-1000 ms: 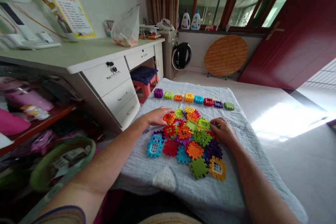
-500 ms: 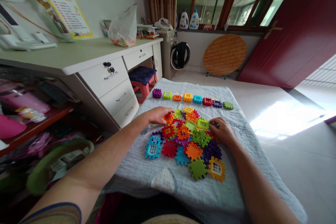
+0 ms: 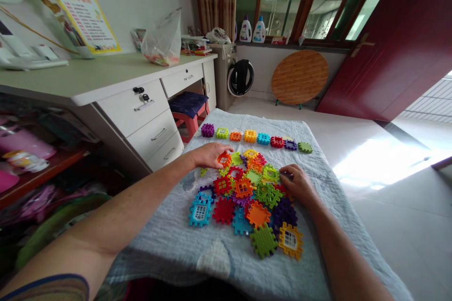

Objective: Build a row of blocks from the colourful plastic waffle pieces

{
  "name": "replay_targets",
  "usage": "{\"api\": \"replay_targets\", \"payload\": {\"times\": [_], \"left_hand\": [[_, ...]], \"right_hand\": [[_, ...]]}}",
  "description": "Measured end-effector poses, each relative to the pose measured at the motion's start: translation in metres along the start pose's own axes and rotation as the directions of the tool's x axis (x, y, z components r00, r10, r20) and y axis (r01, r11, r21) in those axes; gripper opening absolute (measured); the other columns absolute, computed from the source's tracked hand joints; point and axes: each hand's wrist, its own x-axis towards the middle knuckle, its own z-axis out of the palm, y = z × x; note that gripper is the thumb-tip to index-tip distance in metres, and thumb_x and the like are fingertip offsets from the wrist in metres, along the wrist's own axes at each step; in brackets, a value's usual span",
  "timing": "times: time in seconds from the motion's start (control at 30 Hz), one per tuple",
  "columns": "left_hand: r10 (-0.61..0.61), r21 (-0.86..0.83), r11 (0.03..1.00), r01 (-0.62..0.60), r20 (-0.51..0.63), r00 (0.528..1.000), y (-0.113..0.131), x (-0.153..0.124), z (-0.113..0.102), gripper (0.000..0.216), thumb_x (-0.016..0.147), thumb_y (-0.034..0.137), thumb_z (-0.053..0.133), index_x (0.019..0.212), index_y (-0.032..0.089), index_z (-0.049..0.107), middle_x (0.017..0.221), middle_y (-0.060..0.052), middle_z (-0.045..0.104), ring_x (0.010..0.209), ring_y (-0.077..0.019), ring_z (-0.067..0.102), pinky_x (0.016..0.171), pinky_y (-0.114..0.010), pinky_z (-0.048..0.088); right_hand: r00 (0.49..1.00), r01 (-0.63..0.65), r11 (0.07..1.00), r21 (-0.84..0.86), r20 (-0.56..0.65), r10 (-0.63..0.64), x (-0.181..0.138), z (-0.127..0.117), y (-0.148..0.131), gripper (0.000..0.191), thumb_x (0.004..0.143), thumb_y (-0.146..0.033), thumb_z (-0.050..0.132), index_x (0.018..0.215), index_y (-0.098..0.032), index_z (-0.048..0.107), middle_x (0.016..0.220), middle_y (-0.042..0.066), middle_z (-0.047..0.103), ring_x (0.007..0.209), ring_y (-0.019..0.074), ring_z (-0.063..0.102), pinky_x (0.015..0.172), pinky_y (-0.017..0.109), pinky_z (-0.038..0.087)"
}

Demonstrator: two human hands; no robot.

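At the far left edge of the pile of interlocking plastic tiles point(image 3: 247, 193), in the middle of the grey-blue quilt point(image 3: 169, 249), the left hand point(image 3: 211, 155) has its fingertips nearly closed on an orange tile point(image 3: 224, 159) with a window-like opening. The tile sits slightly tipped against its neighbours, touching a green one and a red one just beside it. At the right edge of the pile the right hand point(image 3: 299, 183) rests knuckles up, fingers curled down onto the tiles. A small dark piece shows at its fingertips, but I cannot tell whether the hand has hold of it or only presses on it.

The tiles overlap loosely and their toothed edges catch on one another. So drawing the orange tile out cleanly probably calls for a pinch on two opposite edges and a lift straight up, not a sideways drag. The right hand pressing the pile flat would help keep the neighbours from riding along.

Nearer the person, a blue window tile point(image 3: 200, 209), a green tile point(image 3: 263, 241) and a yellow window tile point(image 3: 290, 241) lie at the near edge of the pile. Along the far edge of the quilt runs a row of single tiles point(image 3: 250, 136), well apart from the pile. Beyond the quilt stand a white desk point(image 3: 106, 80), a red stool point(image 3: 189, 120) and a round wooden tabletop point(image 3: 300, 77) leaning on the wall.
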Motion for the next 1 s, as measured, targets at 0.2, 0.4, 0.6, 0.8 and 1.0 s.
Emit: {"api": "replay_targets", "payload": {"times": [0.2, 0.4, 0.6, 0.8, 1.0], "left_hand": [[-0.123, 0.063, 0.989, 0.133, -0.143, 0.982, -0.017, 0.041, -0.014, 0.066, 0.065, 0.026, 0.072, 0.127, 0.02, 0.052, 0.115, -0.008, 0.068, 0.102, -0.0233, 0.063, 0.087, -0.028, 0.045], [-0.215, 0.168, 0.957, 0.237, -0.142, 0.966, -0.031, 0.095, -0.017, 0.069, 0.065, 0.033, 0.073, 0.128, 0.017, 0.051, 0.108, -0.009, 0.069, 0.096, -0.0244, 0.064, 0.079, -0.028, 0.045], [-0.285, 0.293, 0.914, 0.282, -0.035, 0.958, -0.039, 0.126, -0.015, 0.073, 0.059, 0.029, 0.073, 0.128, 0.019, 0.053, 0.097, -0.007, 0.071, 0.089, -0.0265, 0.064, 0.071, -0.029, 0.044], [-0.281, 0.279, 0.923, 0.264, 0.022, 0.959, -0.049, 0.134, -0.013, 0.075, 0.058, 0.026, 0.072, 0.13, 0.017, 0.051, 0.095, -0.005, 0.071, 0.087, -0.0238, 0.064, 0.069, -0.026, 0.043], [-0.259, 0.209, 0.947, 0.242, 0.061, 0.964, -0.055, 0.138, -0.01, 0.075, 0.057, 0.023, 0.071, 0.13, 0.016, 0.052, 0.097, -0.004, 0.071, 0.087, -0.0225, 0.064, 0.072, -0.025, 0.044]], "right_hand": [[1.0, -0.001, 1.0, -0.004, 0.026, 0.001, 0.0, 0.001, 0.002, 0.019, 0.08, -0.027, 0.054, 0.092, -0.02, 0.067, 0.095, 0.007, 0.062, 0.087, 0.0204, 0.06, 0.082, 0.035, 0.047], [1.0, 0.005, 1.0, -0.005, 0.01, -0.005, -0.001, -0.001, -0.002, 0.018, 0.08, -0.026, 0.054, 0.091, -0.021, 0.067, 0.094, 0.006, 0.063, 0.087, 0.0202, 0.06, 0.082, 0.035, 0.046], [1.0, -0.002, 1.0, -0.005, 0.007, 0.002, 0.0, -0.002, -0.004, 0.017, 0.08, -0.025, 0.054, 0.091, -0.022, 0.067, 0.093, 0.006, 0.063, 0.087, 0.0203, 0.061, 0.082, 0.035, 0.046], [1.0, -0.004, 1.0, -0.007, 0.026, 0.004, 0.001, -0.003, -0.004, 0.017, 0.08, -0.026, 0.054, 0.091, -0.022, 0.067, 0.094, 0.007, 0.063, 0.087, 0.0203, 0.06, 0.082, 0.034, 0.046], [0.999, -0.013, 1.0, 0.011, 0.035, 0.012, 0.002, -0.004, -0.005, 0.016, 0.081, -0.027, 0.054, 0.09, -0.022, 0.067, 0.093, 0.006, 0.063, 0.086, 0.0202, 0.06, 0.081, 0.034, 0.047]]}}
